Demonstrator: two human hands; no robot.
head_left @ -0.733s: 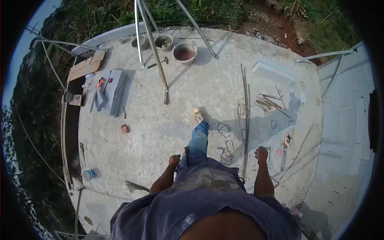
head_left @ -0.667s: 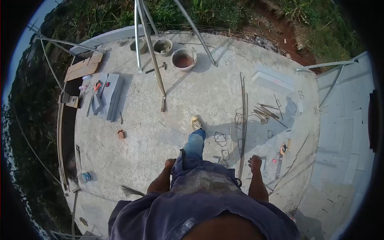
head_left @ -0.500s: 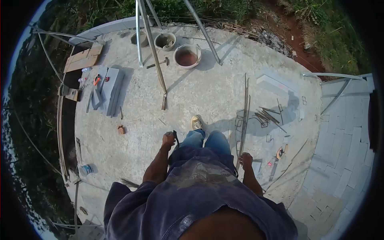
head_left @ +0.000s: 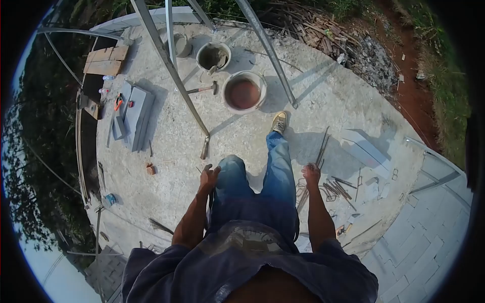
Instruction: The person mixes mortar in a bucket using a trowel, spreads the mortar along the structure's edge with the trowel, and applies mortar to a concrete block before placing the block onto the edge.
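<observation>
My left hand (head_left: 209, 178) hangs beside my left thigh, its fingers curled. A dark narrow strip shows below it, but I cannot make out what the hand holds. On the other side, my right hand (head_left: 311, 173) hangs in the air with loosely bent fingers and nothing visible in it. Below and beside it on the concrete lie long steel bars (head_left: 322, 146) and short rods (head_left: 339, 189). Ahead of my front shoe stands a bucket with a reddish-brown inside (head_left: 243, 94). A hammer (head_left: 203, 90) lies to its left.
Metal legs (head_left: 270, 55) stand on the concrete floor (head_left: 166, 116) ahead. Behind the hammer are a mortar bucket (head_left: 213, 56) and another bucket (head_left: 183, 45). Grey blocks (head_left: 141, 118) with tools lie left; a pale block (head_left: 366, 149) lies right. Scrap wood (head_left: 313, 28) lies beyond the slab edge.
I have stepped forward, so the buckets and metal legs are nearer. My right foot is now in front. My right hand has swung forward; the dark object at my left hand shows less.
</observation>
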